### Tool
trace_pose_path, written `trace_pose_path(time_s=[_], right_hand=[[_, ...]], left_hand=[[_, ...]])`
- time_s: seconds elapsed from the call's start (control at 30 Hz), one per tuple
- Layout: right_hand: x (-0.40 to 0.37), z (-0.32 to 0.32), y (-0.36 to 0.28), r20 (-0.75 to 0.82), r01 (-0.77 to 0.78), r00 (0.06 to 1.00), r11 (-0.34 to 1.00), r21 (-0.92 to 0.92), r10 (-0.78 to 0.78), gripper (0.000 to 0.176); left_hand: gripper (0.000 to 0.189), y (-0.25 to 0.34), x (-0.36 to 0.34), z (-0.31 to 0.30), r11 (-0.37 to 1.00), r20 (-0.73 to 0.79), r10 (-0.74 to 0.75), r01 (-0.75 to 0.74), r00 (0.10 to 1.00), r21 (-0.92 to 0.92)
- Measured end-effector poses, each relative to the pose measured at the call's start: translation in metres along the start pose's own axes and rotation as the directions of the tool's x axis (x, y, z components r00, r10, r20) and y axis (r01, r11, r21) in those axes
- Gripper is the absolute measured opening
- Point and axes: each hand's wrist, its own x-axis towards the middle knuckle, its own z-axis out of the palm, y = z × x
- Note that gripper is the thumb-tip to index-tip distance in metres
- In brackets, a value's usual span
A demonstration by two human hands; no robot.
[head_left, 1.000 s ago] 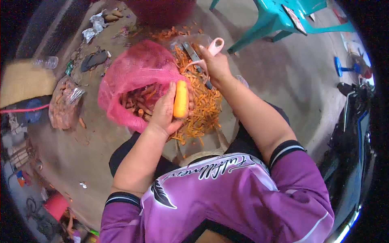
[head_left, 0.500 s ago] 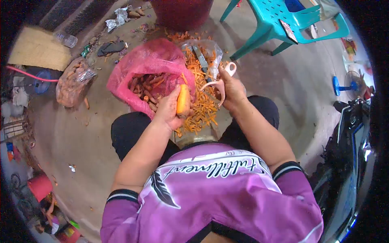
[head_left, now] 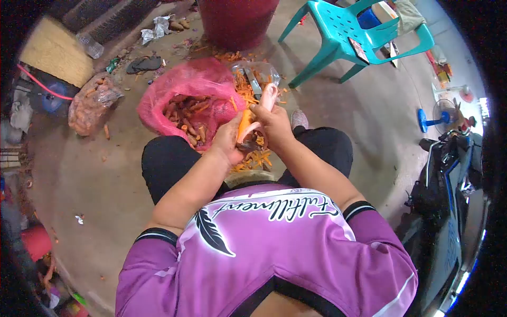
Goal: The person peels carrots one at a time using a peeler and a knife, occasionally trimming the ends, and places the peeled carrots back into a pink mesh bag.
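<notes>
From my remote seat, the largest thing near the work is the green chair (head_left: 337, 33), then the dark red tub (head_left: 238, 24), the pink net bag (head_left: 182, 79) of roots, and the orange strips (head_left: 259, 159) on the floor. In the middle, the left hand (head_left: 228, 141) is closed around an orange carrot (head_left: 245, 122), just beside the bag and above the strips; the right hand (head_left: 275, 126) grips the peeler (head_left: 270, 96) by its handle, its head over the carrot. I can't tell whether the blade touches. To work this well, I'd want light, even strokes along the length, the blade laid flat and the left fingertips tucked out of its path. The carrot's long axis runs roughly away from the body, far end tipped slightly right, near end towards the lap and partly hidden.
</notes>
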Motion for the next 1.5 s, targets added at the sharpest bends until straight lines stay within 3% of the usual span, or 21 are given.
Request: trace_pose_path(time_s=[0.1,0.13,0.17,0.23,0.37,0.4,0.5,0.57,0.6,0.63,0.73,0.83,0.87,0.97,1.03,1.1,1.2,1.3,1.37,1.4,1.5], right_hand=[[0.031,-0.015,0.003,-0.107,-0.096,0.991,0.989,-0.115,0.084,0.017],[0.039,-0.016,-0.006,-0.209,0.001,0.977,0.974,-0.228,-0.05,0.017],[0.056,-0.024,-0.003,-0.242,0.044,0.966,0.983,-0.176,-0.087,0.018],[0.062,-0.027,-0.007,-0.299,0.082,0.952,0.995,0.064,-0.06,0.02],[0.03,-0.013,-0.005,-0.189,0.063,0.98,0.998,0.004,-0.061,0.022],[0.013,0.003,-0.012,-0.181,0.05,0.981,0.992,-0.118,-0.071,0.024],[0.041,-0.014,0.003,-0.194,-0.007,0.979,0.951,-0.309,-0.056,0.021],[0.071,-0.03,0.003,-0.294,0.116,0.934,0.949,-0.293,-0.205,0.018],[0.073,-0.027,-0.002,-0.376,0.114,0.915,0.988,-0.109,-0.147,0.018],[0.063,-0.027,-0.012,-0.35,0.064,0.932,0.993,-0.096,-0.094,0.017],[0.037,-0.023,-0.002,-0.287,0.037,0.957,0.997,-0.061,-0.053,0.022],[-0.003,0.006,0.004,-0.192,0.02,0.981,1.0,-0.004,-0.021,0.02],[-0.003,0.007,0.007,-0.146,0.053,0.988,0.999,-0.002,-0.053,0.019],[0.021,-0.009,0.035,-0.052,0.259,0.961,0.951,-0.17,-0.271,0.018],[0.039,-0.01,0.032,-0.076,0.264,0.954,0.933,-0.244,-0.289,0.017],[0.054,-0.01,0.013,-0.202,0.11,0.967,0.971,-0.212,-0.154,0.016],[0.09,-0.022,-0.002,-0.379,0.143,0.908,0.982,-0.122,-0.179,0.018],[0.07,-0.029,-0.008,-0.309,0.054,0.947,0.993,-0.105,-0.084,0.02],[0.04,-0.017,-0.001,-0.141,0.039,0.989,0.999,-0.02,-0.041,0.022],[0.033,-0.018,0.012,-0.159,0.067,0.982,0.974,-0.216,-0.103,0.021],[0.023,-0.013,0.025,-0.076,0.051,0.995,0.977,-0.209,-0.068,0.017]], left_hand=[[0.03,-0.002,-0.008,0.006,1.0,-0.016,-0.006,0.006,1.0,0.019],[0.03,-0.004,-0.006,-0.006,0.998,0.027,-0.041,0.04,0.999,0.05],[0.03,-0.004,-0.006,-0.014,0.994,0.067,-0.076,0.071,0.995,0.085],[0.03,-0.005,-0.013,-0.002,0.99,-0.041,-0.044,0.049,0.998,0.133],[0.033,-0.001,-0.007,0.005,0.992,-0.079,0.015,-0.005,0.997,0.129],[0.035,-0.001,-0.006,0.009,0.991,-0.094,0.034,-0.021,0.995,0.134],[0.035,-0.011,0.002,-0.002,0.91,-0.01,0.14,-0.125,0.99,0.395],[0.034,-0.014,0.006,-0.006,0.91,-0.01,0.085,-0.073,0.996,0.409],[0.033,-0.013,0.008,-0.008,0.907,-0.01,0.059,-0.049,0.998,0.417],[0.032,-0.011,0.009,-0.01,0.904,-0.01,0.034,-0.026,0.999,0.426],[0.034,-0.004,0.013,-0.011,0.957,-0.032,0.007,0.002,0.999,0.29],[0.036,0.001,0.019,-0.015,0.986,0.079,-0.021,0.007,0.997,0.169],[0.035,-0.003,0.016,-0.005,0.995,-0.043,0.034,-0.03,0.998,0.095],[0.035,-0.002,0.018,-0.007,0.994,0.0,0.07,-0.07,0.998,0.089],[0.036,0.002,0.016,0.002,0.995,-0.024,0.06,-0.059,0.998,0.076],[0.038,0.002,0.019,-0.002,0.989,-0.033,0.057,-0.052,0.998,0.14],[0.04,-0.004,0.027,-0.014,0.955,-0.059,0.049,-0.03,0.997,0.294],[0.037,0.001,0.033,-0.019,0.969,-0.102,0.069,-0.043,0.992,0.241],[0.036,-0.001,0.043,-0.033,0.99,-0.094,0.059,-0.046,0.994,0.13],[0.035,-0.001,0.047,-0.038,0.996,-0.087,0.053,-0.046,0.995,0.081],[0.034,0.006,0.038,-0.03,0.995,0.014,-0.096,0.096,0.995,0.014]])
